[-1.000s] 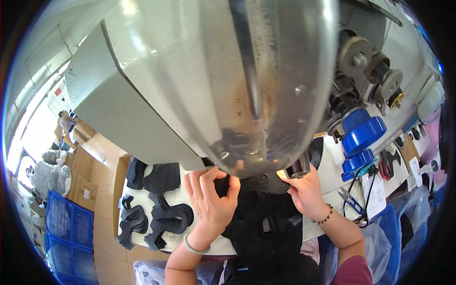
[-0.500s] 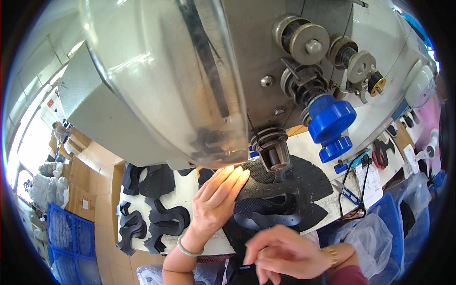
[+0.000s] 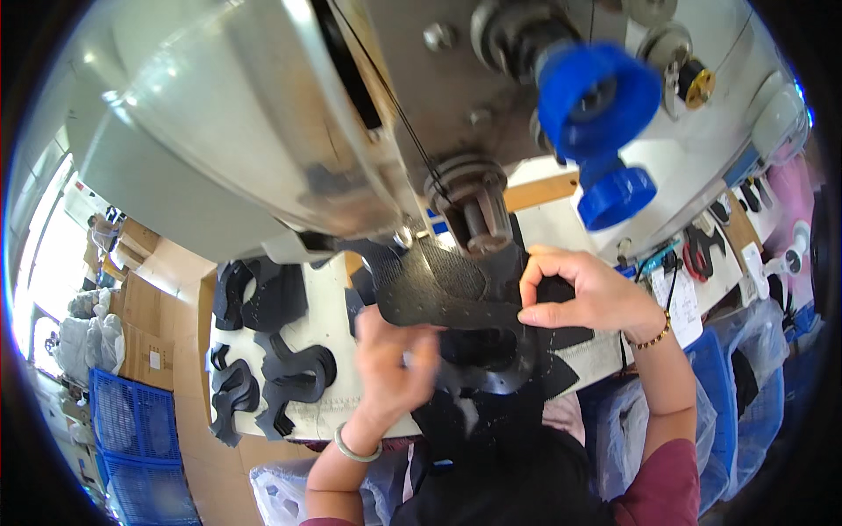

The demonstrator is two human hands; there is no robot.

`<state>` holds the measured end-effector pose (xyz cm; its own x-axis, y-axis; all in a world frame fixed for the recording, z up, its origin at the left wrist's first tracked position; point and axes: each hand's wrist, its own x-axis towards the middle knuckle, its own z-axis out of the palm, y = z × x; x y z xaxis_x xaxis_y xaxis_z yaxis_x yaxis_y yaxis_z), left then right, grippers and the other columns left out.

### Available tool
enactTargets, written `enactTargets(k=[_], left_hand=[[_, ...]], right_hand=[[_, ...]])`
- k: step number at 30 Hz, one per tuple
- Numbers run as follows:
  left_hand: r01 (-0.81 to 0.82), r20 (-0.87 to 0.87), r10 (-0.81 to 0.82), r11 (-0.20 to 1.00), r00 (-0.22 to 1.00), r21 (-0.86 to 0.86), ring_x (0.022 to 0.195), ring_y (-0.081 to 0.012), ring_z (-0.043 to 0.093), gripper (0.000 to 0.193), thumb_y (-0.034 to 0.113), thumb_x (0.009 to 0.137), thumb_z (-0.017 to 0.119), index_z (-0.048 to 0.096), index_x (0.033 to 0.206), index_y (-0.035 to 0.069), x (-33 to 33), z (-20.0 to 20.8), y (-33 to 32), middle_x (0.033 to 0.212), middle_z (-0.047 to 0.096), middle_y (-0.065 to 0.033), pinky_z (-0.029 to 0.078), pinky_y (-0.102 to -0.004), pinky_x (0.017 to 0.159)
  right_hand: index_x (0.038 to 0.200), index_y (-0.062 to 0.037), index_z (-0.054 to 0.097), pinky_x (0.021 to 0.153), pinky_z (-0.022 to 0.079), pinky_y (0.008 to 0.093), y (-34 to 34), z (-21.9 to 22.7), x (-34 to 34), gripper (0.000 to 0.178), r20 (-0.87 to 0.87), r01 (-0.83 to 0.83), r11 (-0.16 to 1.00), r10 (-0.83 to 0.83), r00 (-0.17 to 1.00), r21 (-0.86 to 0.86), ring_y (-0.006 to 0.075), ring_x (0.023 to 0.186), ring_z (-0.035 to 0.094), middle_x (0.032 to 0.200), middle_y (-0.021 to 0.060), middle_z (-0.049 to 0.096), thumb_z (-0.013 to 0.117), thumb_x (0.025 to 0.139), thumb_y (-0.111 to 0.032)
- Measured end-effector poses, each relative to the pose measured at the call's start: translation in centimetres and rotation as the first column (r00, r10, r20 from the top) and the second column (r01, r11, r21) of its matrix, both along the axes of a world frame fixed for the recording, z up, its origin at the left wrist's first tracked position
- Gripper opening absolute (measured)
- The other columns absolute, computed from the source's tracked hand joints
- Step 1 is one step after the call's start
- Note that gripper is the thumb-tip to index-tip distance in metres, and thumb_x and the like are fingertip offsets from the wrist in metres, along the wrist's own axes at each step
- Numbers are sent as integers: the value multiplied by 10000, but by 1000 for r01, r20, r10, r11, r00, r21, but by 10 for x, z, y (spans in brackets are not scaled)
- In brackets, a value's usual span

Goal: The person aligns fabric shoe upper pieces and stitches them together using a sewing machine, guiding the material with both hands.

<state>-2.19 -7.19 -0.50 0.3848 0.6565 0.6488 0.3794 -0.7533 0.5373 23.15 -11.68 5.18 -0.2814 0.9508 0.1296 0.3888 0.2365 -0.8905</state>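
A black shoe-upper piece (image 3: pixel 421 302) with mesh and a curved opening lies under the sewing machine head (image 3: pixel 478 223). My right hand (image 3: pixel 592 294) has its thumb and index finger curled closed on the piece's right edge. My left hand (image 3: pixel 395 368) is at the piece's left side, its fingers smeared by motion, so I cannot tell whether they grip anything. The needle area is partly hidden behind the machine's clear guard (image 3: pixel 263 114). Stacks of curved black cut pieces (image 3: pixel 303 373) lie on the white table left of my left hand.
Blue tension knobs (image 3: pixel 601 105) jut from the machine. On the right are red-handled scissors (image 3: pixel 699 252), a paper slip (image 3: pixel 675 302) and a blue bin (image 3: pixel 715 368) with clear plastic bags. Blue crates (image 3: pixel 136 421) and a cardboard box (image 3: pixel 145 329) stand at the left.
My right hand has moved up from the near side to the piece's right edge. My left hand has drawn back nearer. The piece has shifted left, and the whole view has shifted.
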Motion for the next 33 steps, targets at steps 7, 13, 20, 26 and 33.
enactTargets(k=[7,13,20,26,33], left_hand=[[294,-304,-367,920,879,-260,815,-325,555,228,192,815,639,578,880,-17,45,32,-24,823,592,-156,390,-384,801],[287,-216,-367,900,905,-327,804,-327,544,134,93,838,596,576,873,-35,46,24,-29,797,586,-159,387,-378,805],[226,-70,-315,801,946,-555,732,-259,527,155,118,856,609,615,843,-36,48,18,-30,744,586,-125,389,-327,758],[221,4,-256,824,967,-521,635,-225,510,153,112,843,627,626,792,-31,56,5,-27,654,559,-97,387,-311,696],[258,-79,-295,914,952,-313,573,-218,526,157,127,801,667,620,700,17,47,15,-24,588,532,-65,404,-314,637]], right_hand=[[751,-47,599,654,397,269,-3,-11,1,181,67,96,990,-103,992,104,148,740,496,768,22,490,718,754,-183],[718,-54,586,729,366,266,-4,-18,-2,179,-16,99,993,-98,995,70,159,794,492,783,20,491,731,732,-157],[814,-59,594,759,388,255,-5,-20,0,176,78,60,993,-68,995,106,159,829,505,835,29,508,731,731,-133],[1145,-16,513,830,438,265,13,-33,11,527,-156,75,990,-56,986,120,131,941,536,999,55,591,770,721,-194],[938,11,653,686,467,236,22,-35,0,307,-387,-159,950,44,921,-268,76,743,567,816,25,650,759,709,-164]])
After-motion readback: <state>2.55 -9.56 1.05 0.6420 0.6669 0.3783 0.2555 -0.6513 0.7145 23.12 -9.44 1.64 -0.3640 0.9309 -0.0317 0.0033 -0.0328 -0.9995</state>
